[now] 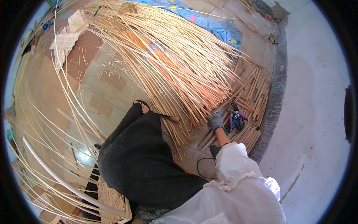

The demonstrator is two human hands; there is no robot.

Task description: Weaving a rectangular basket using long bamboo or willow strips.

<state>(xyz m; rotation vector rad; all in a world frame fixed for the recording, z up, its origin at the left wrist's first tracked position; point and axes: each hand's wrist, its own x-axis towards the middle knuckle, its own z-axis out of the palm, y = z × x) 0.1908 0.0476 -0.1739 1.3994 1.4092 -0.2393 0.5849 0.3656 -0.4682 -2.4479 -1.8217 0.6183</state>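
My right hand (215, 121), in a grey glove, is at the lower ends of a large spread of pale canes (179, 56). Its fingers look curled, with a bit of blue at them; what they hold is too small to make out. Just right of it lie pruning shears (232, 121) with purple handles, among other dark tools. A wooden-handled tool (173, 119) rests by my foot (144, 108). My left hand is not visible. Partly woven basketwork (110, 196) is at the lower left, with long loose canes fanning out from it.
Short cut sticks (257, 84) lie between the canes and the white wall (313, 93) on the right. A blue patterned cloth (220, 30) is behind the canes. Small offcuts (113, 65) litter the tiles. A white curved tube (56, 171) arcs at the lower left.
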